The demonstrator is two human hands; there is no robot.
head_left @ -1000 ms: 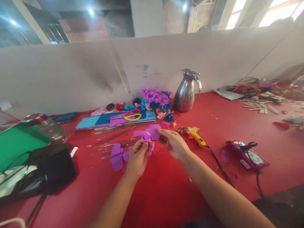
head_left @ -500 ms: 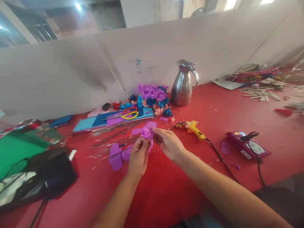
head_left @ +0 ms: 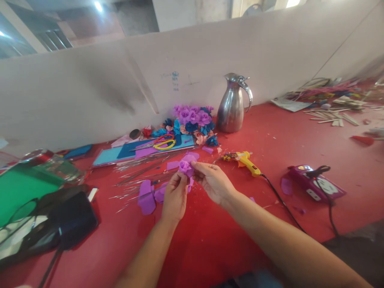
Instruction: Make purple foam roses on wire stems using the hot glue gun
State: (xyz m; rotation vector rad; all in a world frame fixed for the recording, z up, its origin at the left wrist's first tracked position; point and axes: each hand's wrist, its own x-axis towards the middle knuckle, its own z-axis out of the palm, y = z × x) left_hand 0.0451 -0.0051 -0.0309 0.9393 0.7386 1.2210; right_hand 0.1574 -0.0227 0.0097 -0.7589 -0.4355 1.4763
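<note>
A purple paper flower (head_left: 184, 166) is pinched at its base by my left hand (head_left: 176, 192), with the thumb and fingers pressed together. My right hand (head_left: 212, 180) is closed at the flower's right side, thumb and forefinger pinching the edge of a petal. Cut purple paper pieces (head_left: 147, 197) lie left of my hands, and more lie just behind the flower. Thin wire stems (head_left: 132, 180) are spread on the red table (head_left: 207, 244) to the left. To the right rests a yellow glue gun (head_left: 247, 163) with a black cord.
Finished paper flowers (head_left: 193, 118) are heaped by the wall, beside a steel jug (head_left: 231, 106). Scissors (head_left: 163, 145) lie on coloured paper sheets (head_left: 109, 157). A purple power strip (head_left: 318, 183) stands at right, a black bag (head_left: 72, 218) at left. Wooden sticks (head_left: 333, 117) lie far right.
My right fingertips have shifted slightly left along the petal, closer to the flower's centre. My left hand keeps its grip. The view has moved a little.
</note>
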